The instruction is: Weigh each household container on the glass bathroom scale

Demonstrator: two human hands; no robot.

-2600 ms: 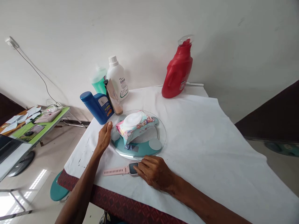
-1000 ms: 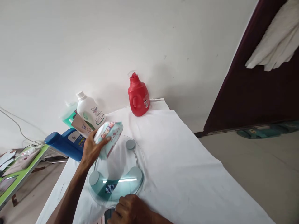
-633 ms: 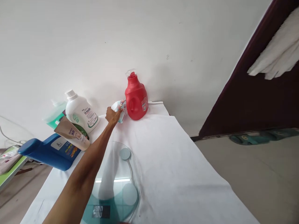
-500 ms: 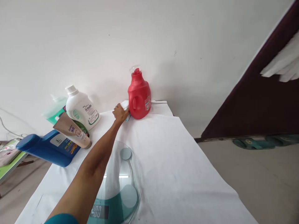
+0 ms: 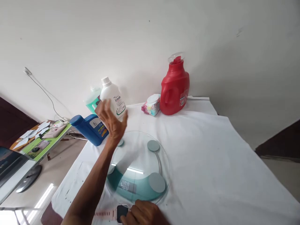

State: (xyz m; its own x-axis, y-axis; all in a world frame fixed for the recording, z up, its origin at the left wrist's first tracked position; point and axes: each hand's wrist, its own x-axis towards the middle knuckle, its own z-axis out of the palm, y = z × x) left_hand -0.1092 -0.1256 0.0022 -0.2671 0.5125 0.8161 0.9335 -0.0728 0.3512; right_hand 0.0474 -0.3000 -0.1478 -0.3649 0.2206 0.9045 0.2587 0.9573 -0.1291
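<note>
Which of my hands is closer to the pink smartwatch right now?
Right. Your right hand rests on the pink smartwatch at the table's near edge; your left hand is raised farther back, over the glass scale.

Our left hand is raised at centre-left of the frame, fingers spread and empty, its forearm running down to the lower left. Our right hand sits at the bottom edge, knuckles up, fingers curled.
</note>
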